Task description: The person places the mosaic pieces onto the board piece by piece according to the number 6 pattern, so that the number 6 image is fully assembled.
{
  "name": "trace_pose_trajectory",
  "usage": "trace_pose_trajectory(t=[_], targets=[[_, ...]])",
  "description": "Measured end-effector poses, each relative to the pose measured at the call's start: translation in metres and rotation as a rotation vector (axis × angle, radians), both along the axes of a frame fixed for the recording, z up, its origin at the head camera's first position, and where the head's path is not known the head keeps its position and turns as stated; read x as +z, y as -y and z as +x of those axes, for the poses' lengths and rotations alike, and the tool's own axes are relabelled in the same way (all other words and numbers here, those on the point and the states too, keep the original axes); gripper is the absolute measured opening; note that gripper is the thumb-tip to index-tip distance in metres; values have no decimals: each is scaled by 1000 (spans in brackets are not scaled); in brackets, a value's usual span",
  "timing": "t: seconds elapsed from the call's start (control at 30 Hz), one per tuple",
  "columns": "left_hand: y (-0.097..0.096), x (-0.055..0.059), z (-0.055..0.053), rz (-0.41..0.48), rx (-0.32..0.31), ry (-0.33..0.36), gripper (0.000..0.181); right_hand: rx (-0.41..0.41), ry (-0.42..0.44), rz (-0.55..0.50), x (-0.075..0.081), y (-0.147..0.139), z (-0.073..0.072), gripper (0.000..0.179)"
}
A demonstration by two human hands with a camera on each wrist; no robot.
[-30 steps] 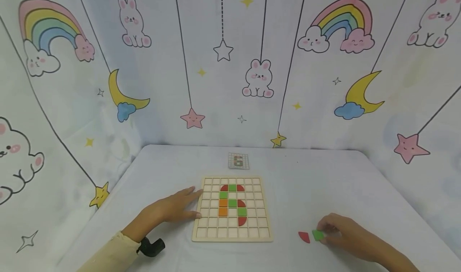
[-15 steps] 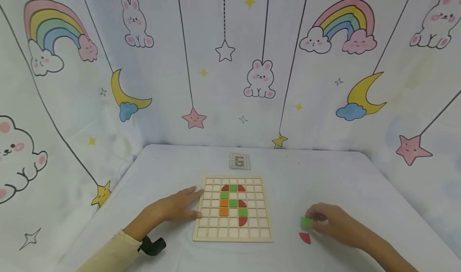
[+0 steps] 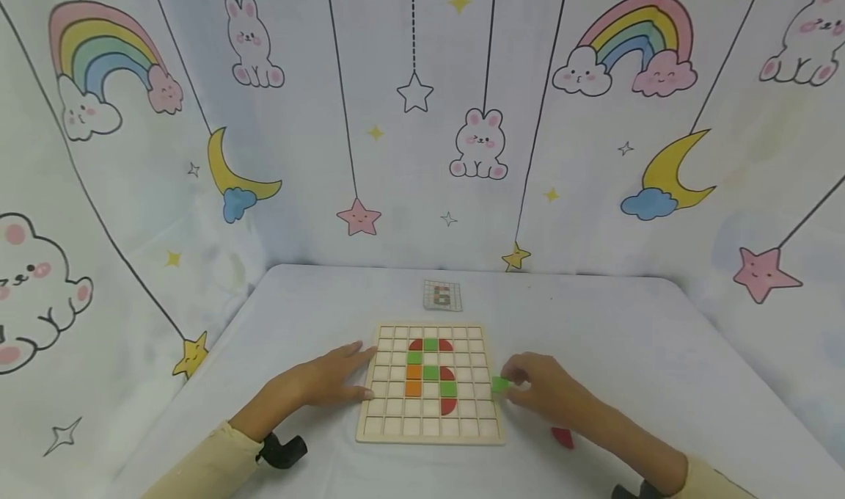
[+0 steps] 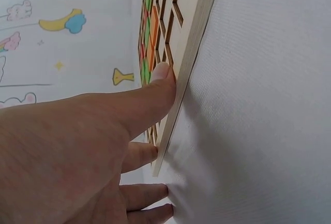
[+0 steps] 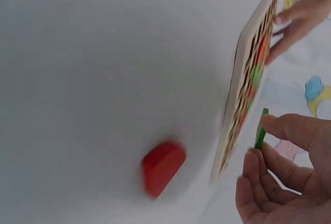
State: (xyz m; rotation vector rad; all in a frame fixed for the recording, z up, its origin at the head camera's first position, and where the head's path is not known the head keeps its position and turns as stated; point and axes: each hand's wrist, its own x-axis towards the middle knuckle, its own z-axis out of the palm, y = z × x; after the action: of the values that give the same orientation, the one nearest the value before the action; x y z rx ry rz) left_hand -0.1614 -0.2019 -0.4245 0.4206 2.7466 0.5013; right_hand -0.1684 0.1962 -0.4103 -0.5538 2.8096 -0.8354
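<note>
A wooden grid board (image 3: 430, 431) lies on the white table, with green and orange squares and red quarter-circles set in some of its cells. My left hand (image 3: 325, 379) rests at the board's left edge, thumb and fingertips touching the rim; the left wrist view shows the thumb (image 4: 150, 92) on the frame. My right hand (image 3: 544, 390) pinches a green square tile (image 3: 499, 384) between thumb and fingers, right at the board's right edge. In the right wrist view the green tile (image 5: 261, 129) is held edge-on. A loose red quarter-circle tile (image 3: 563, 438) lies on the table beneath the right forearm.
A small pattern card (image 3: 442, 296) showing a coloured figure on a grid lies behind the board. A white cloth backdrop (image 3: 396, 161) with printed rainbows, bunnies and stars stands behind and beside the table. Black straps sit on both wrists.
The right hand has picked the green square tile up off the table and carried it left to the board's right edge. The left hand stays at the board's left edge.
</note>
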Motion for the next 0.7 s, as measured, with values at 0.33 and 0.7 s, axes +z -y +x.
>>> trace_pose_trajectory(t=[0.33, 0.7], targets=[[-2, 1, -1, -10, 2, 11, 85, 104, 36, 5, 1, 63, 2, 16], [0, 0, -2, -2, -9, 1, 86, 269, -75, 61, -7, 97, 10, 14]])
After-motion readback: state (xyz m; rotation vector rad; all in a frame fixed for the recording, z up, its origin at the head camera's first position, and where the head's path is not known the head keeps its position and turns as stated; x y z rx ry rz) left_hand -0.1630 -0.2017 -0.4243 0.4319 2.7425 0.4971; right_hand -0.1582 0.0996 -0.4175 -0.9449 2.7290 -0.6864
